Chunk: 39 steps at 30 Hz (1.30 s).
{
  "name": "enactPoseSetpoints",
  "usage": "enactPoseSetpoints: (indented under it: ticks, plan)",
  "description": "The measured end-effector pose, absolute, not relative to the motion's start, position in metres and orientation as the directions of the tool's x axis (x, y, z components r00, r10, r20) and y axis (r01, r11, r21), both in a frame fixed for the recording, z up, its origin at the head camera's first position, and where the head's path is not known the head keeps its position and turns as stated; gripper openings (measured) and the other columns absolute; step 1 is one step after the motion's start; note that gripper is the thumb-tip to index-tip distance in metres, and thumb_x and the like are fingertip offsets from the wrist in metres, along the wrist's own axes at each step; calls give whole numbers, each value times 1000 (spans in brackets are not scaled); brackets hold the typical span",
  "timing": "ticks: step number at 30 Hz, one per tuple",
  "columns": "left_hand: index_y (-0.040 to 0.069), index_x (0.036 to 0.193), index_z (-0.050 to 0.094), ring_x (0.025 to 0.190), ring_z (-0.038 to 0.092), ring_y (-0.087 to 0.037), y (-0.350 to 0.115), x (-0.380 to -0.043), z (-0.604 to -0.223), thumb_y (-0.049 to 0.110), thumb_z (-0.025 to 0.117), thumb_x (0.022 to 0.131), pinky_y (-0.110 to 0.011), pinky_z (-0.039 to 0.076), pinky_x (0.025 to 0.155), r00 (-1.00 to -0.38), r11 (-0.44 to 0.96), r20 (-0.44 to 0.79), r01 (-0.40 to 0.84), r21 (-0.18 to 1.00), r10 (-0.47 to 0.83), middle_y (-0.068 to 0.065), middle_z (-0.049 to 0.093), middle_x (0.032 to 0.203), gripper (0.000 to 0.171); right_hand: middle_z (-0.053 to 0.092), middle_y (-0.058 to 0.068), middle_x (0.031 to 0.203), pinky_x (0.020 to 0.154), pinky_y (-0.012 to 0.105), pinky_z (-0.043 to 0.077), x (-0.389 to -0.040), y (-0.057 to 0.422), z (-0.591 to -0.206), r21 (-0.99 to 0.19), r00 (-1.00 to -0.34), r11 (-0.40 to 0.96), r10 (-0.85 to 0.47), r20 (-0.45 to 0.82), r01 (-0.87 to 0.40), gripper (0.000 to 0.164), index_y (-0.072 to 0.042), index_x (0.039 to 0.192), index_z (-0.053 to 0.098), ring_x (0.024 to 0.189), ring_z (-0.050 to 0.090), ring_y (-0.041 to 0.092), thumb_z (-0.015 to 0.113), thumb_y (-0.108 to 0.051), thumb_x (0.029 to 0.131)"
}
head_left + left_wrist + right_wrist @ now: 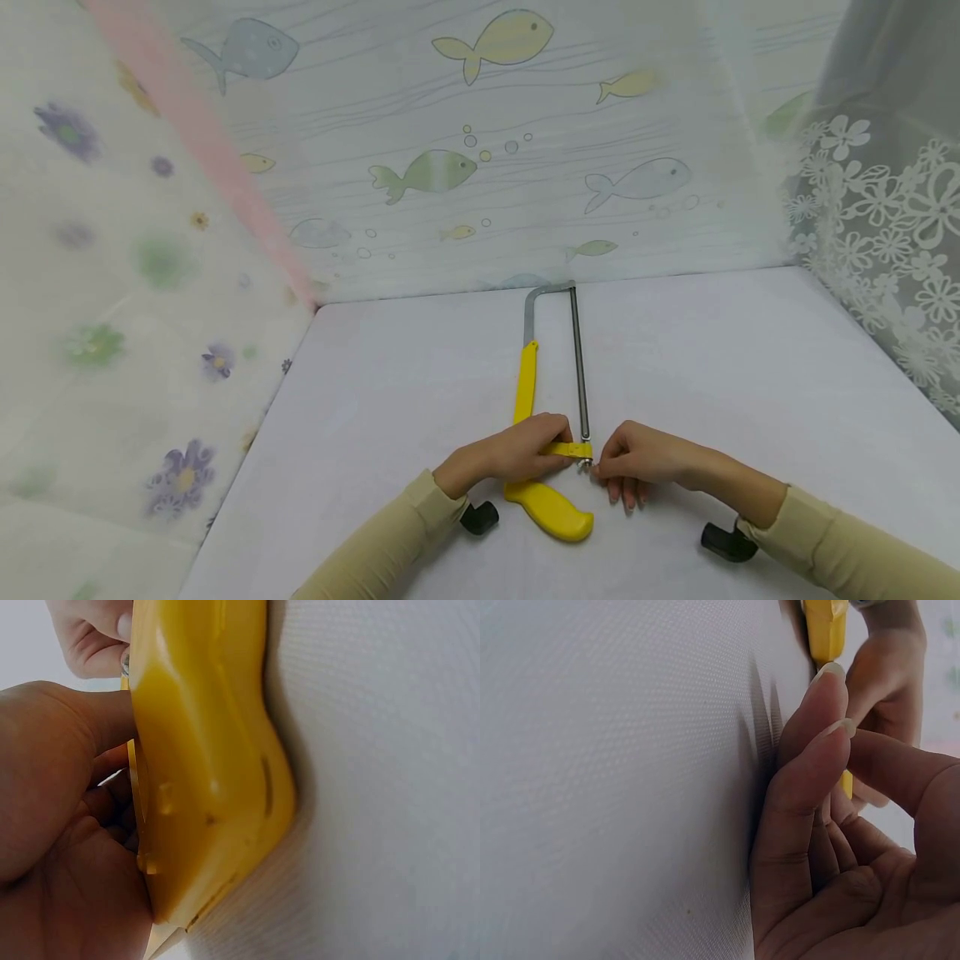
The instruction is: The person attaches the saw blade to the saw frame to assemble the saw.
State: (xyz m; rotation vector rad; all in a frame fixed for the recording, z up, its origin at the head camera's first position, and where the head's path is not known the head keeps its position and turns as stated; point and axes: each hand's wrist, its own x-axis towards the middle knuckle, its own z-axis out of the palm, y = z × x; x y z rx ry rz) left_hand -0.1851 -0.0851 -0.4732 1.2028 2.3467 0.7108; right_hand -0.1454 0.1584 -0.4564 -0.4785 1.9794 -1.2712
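A hacksaw (528, 379) lies on the white table, its grey frame end and thin dark blade (578, 358) pointing away from me. My left hand (528, 446) grips its yellow frame just above the handle (555, 510), fingers curled over the crosspiece. In the left wrist view the yellow handle (202, 750) fills the middle, with the left thumb against its side. At the blade's near end sits a small metal wing nut (582, 467). My right hand (645, 458) has thumb and forefinger together at it, the other fingers curled below. In the right wrist view the right fingers (795, 802) hide the nut.
A white cloth covers the table (405, 358). Behind it hangs a curtain with fish (438, 173), with a flowered sheet (97, 343) at the left and a lace curtain (900, 208) at the right. Black wrist mounts (727, 542) show under both sleeves.
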Motion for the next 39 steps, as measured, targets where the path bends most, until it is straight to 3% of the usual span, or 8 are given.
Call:
enactPoseSetpoints:
  ticks: [9,21,39]
  plan:
    - [12,107,58,86,49,-6,-85,-185,-474,21,63,103,-17,42,79,-544,496,-122,621,607,830,7,57,96,11,66,7,67,49,22,46,-145,157,-457,-895,-662,441,-653,-367,61,25,1,83,72,52,60,13,66,-17,99]
    - [12,109,58,89,49,-6,-85,-186,-473,19,63,103,-17,43,81,-538,493,-130,614,616,833,7,58,99,10,70,10,68,47,20,45,-145,151,-454,-891,-651,448,-654,-385,77,37,0,81,74,50,61,12,67,-31,99]
    - [12,108,57,89,49,-7,-85,-185,-474,19,63,103,-17,41,80,-542,501,-129,625,598,830,7,57,97,10,70,10,68,46,19,44,-146,153,-457,-890,-654,447,-647,-393,92,36,0,82,74,49,61,11,66,-30,100]
